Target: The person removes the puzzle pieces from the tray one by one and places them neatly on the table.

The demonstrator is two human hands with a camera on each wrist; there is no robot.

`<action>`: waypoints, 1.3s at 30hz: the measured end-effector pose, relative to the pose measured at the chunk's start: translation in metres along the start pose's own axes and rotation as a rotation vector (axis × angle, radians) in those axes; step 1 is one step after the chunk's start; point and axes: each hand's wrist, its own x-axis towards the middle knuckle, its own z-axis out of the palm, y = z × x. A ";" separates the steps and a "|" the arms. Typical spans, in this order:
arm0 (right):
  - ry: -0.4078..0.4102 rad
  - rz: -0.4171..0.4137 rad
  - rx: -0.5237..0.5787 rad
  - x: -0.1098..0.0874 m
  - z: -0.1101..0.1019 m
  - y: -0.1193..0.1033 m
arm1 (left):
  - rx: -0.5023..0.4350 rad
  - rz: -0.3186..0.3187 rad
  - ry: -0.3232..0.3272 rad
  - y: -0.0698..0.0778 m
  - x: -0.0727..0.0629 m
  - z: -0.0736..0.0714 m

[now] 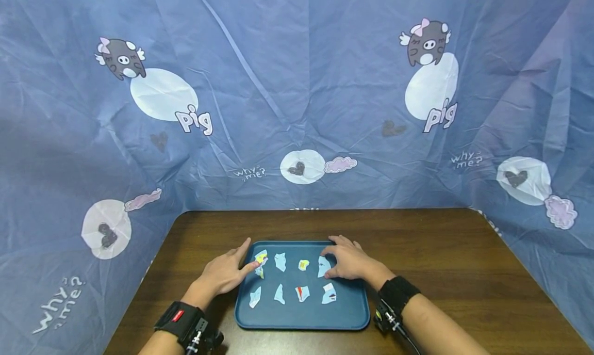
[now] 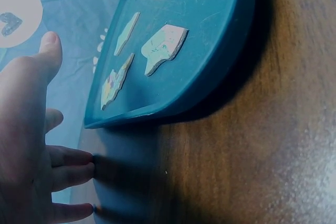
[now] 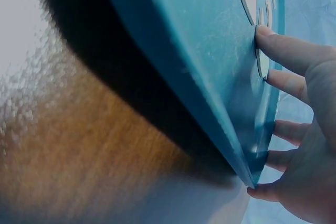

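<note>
A dark blue tray (image 1: 301, 316) holds several irregular light-blue cardboard puzzle pieces in two rows. My right hand (image 1: 350, 261) reaches over the tray's far right corner. Its thumb and index finger pinch the top-right puzzle piece (image 1: 323, 266) at opposite ends, as the right wrist view shows on that piece (image 3: 263, 64); the other fingers spread along the rim. My left hand (image 1: 223, 273) hovers by the left rim, holding nothing, its thumb overlapping a yellow-marked piece (image 1: 261, 255) in the head view. In the left wrist view its fingers extend beside the tray corner.
A lower row includes a red-marked piece (image 1: 302, 293) and a piece with a white corner (image 1: 329, 294). The tray lies on a brown wooden table (image 1: 431, 272). A blue printed cloth (image 1: 287, 86) hangs behind and at both sides.
</note>
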 end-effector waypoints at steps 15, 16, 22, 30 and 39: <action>0.011 -0.011 -0.010 -0.001 0.004 0.000 | 0.000 -0.009 -0.011 0.000 -0.003 0.002; 0.012 -0.013 -0.009 -0.001 0.004 0.000 | 0.001 -0.008 -0.011 0.000 -0.003 0.002; 0.017 -0.021 -0.015 -0.001 0.006 -0.001 | -0.020 0.004 -0.009 0.000 -0.007 0.002; 0.025 -0.040 -0.022 -0.002 0.007 0.000 | -0.153 0.058 0.021 -0.010 -0.026 0.014; 0.116 -0.061 0.033 -0.011 -0.005 0.007 | -0.348 0.133 0.175 -0.005 -0.057 0.022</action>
